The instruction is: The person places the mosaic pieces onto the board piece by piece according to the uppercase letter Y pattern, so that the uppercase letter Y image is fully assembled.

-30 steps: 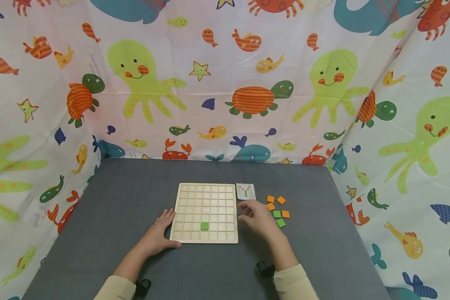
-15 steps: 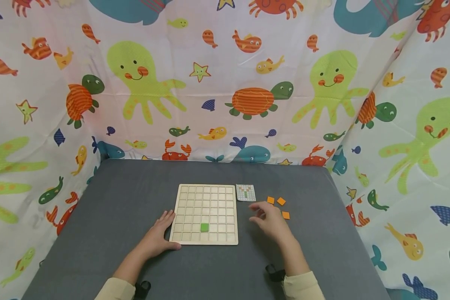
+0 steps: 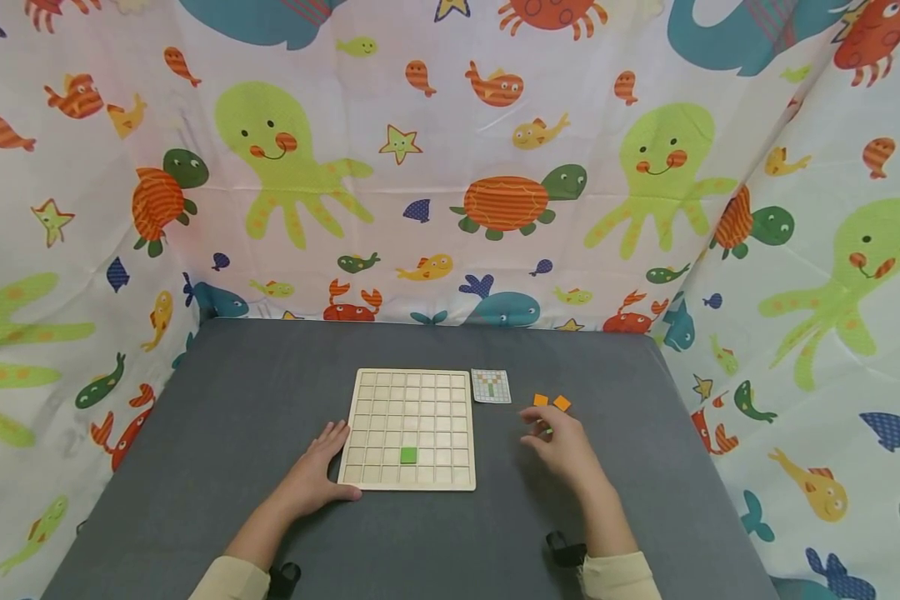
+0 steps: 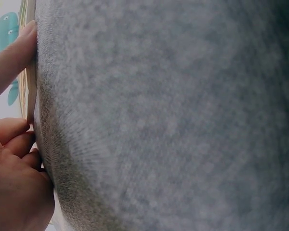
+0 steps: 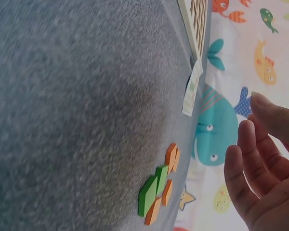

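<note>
A light wooden grid board lies on the grey table. One green square tile sits in a cell near its front. My left hand rests at the board's front left corner, thumb along the front edge and fingers along the left side; the left wrist view shows the thumb against the rim. Over the loose tiles on the right hovers my right hand, fingers slightly bent and holding nothing. Two orange tiles show past it; the right wrist view reveals green tiles and further orange ones.
A small card with a coloured grid pattern lies by the board's back right corner. Behind the table and along its sides hangs a white curtain printed with sea animals. Black straps are at both wrists.
My right hand has moved right, away from the board's right edge, and now covers most of the loose tiles in the head view. The left hand and the board stay put.
</note>
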`<state>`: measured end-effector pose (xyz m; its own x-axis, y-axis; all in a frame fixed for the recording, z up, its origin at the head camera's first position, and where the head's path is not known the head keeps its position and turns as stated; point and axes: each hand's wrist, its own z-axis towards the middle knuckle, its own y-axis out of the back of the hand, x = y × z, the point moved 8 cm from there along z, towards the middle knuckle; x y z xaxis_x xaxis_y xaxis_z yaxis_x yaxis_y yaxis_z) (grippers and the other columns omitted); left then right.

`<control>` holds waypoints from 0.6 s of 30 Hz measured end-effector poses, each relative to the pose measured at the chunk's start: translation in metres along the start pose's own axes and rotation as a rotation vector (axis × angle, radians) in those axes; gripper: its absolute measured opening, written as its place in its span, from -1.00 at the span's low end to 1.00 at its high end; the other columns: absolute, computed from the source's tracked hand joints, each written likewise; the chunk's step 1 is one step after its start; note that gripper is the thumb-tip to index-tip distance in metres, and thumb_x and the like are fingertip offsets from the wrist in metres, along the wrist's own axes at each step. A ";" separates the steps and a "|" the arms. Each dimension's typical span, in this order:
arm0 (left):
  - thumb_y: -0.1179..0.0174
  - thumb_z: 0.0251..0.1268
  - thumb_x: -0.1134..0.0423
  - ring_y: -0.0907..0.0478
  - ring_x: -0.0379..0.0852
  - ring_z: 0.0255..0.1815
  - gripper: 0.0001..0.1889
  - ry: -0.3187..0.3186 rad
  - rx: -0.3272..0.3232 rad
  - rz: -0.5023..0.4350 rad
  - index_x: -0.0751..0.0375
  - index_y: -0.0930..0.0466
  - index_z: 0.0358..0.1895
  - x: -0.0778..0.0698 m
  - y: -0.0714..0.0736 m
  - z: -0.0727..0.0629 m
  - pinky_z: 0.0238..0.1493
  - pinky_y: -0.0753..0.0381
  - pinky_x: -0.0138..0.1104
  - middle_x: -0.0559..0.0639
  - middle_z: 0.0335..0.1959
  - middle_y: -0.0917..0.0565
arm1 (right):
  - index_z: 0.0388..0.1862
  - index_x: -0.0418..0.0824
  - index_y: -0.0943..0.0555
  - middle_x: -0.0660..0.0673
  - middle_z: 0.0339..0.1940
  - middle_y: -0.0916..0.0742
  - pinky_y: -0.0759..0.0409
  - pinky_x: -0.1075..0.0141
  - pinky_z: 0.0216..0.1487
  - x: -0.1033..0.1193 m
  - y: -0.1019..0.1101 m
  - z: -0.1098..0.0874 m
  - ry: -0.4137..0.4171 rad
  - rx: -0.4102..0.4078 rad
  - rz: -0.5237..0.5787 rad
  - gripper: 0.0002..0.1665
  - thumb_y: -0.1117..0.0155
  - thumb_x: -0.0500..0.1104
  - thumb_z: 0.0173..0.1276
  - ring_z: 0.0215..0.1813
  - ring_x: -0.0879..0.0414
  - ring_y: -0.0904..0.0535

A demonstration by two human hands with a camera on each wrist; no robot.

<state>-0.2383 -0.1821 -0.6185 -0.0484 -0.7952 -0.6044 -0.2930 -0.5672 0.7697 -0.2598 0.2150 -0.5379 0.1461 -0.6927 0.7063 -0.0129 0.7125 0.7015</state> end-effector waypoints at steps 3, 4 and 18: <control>-0.64 -0.19 -0.07 0.18 0.22 0.68 0.29 -0.004 -0.002 -0.001 0.24 -0.02 0.62 0.000 0.000 0.000 0.60 0.07 0.19 0.18 0.66 -0.02 | 0.06 -0.20 -0.70 -0.14 -0.03 -0.77 -0.74 0.16 -0.08 -0.006 0.004 -0.002 -0.011 -0.006 0.000 -0.52 -0.56 -0.37 0.13 -0.13 0.05 -0.67; -0.64 -0.20 -0.07 0.18 0.22 0.68 0.29 -0.006 -0.004 -0.003 0.24 -0.02 0.62 0.000 0.000 0.000 0.60 0.07 0.19 0.18 0.65 -0.02 | 0.07 -0.20 -0.69 -0.16 -0.02 -0.77 -0.74 0.15 -0.07 -0.009 0.005 -0.003 -0.022 -0.006 -0.002 -0.52 -0.55 -0.37 0.13 -0.12 0.04 -0.68; -0.63 -0.17 -0.05 0.19 0.22 0.68 0.28 -0.014 0.003 -0.005 0.25 -0.01 0.62 0.000 0.001 0.000 0.62 0.11 0.17 0.19 0.66 0.00 | 0.16 -0.20 -0.65 -0.20 0.06 -0.73 -0.70 -0.02 0.11 -0.038 0.018 -0.012 -0.134 0.003 0.005 -0.49 -0.50 -0.37 0.21 0.05 -0.10 -0.67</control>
<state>-0.2382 -0.1823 -0.6177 -0.0602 -0.7895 -0.6107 -0.2958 -0.5703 0.7664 -0.2541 0.2554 -0.5538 0.0128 -0.6977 0.7163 -0.0165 0.7161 0.6978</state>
